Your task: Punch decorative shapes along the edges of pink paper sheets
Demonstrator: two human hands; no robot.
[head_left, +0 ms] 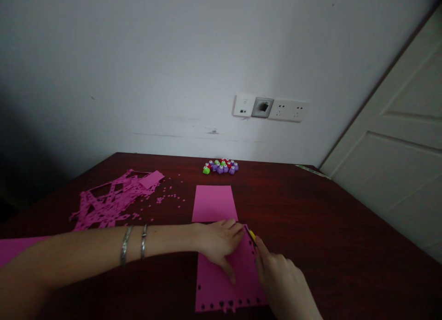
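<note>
A flat pink sheet (pixel 243 274) edged with dark dots (pixel 231 303) lies on the reddish grained table (pixel 338 232); right hand (pixel 281 276) curled tightly round a slim yellow-and-black tool (pixel 253 237); left hand (pixel 221 241), fingers splayed, flat across the sheet; beyond, 1 smooth pink rectangle (pixel 214 204)

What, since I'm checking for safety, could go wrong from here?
The yellow knife in the right hand is close to the left hand, so a slip might cut a finger. The pink sheet could tear along its hole-lined edges. No mat shows under it, so the table might get scratched.
</note>
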